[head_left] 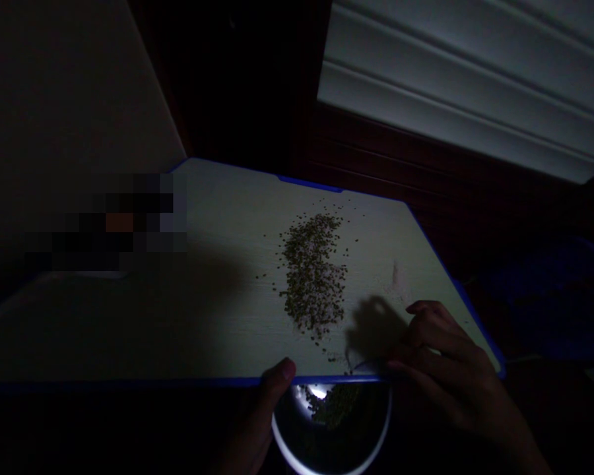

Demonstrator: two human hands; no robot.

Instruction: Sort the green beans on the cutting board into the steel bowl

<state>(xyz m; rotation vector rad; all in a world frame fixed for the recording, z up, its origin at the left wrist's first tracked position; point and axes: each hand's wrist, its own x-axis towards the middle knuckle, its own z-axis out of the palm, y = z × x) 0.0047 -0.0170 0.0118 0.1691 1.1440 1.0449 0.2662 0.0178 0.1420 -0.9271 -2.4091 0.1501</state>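
Small dark greenish seeds or beans [314, 277] lie in a loose patch on a pale blue-edged tabletop [228, 198], mixed with pale dust. Below the near edge is a round bowl [281, 439] with a light rim, with more seeds [339, 402] inside. My left hand [260, 422] is at the bowl's left side, its thumb up by the table edge; its other fingers are hidden, and it appears to grip the bowl. My right hand [440, 356] is closed low over the tabletop near the edge, pinching a thin flat piece [371, 365] whose kind is unclear.
A small streak of pale powder [396, 280] is on the tabletop's right part. Light horizontal panels [465, 79] stand behind, above dark wood. A blue object [564, 297] is dim at right. A pixelated patch covers the left side.
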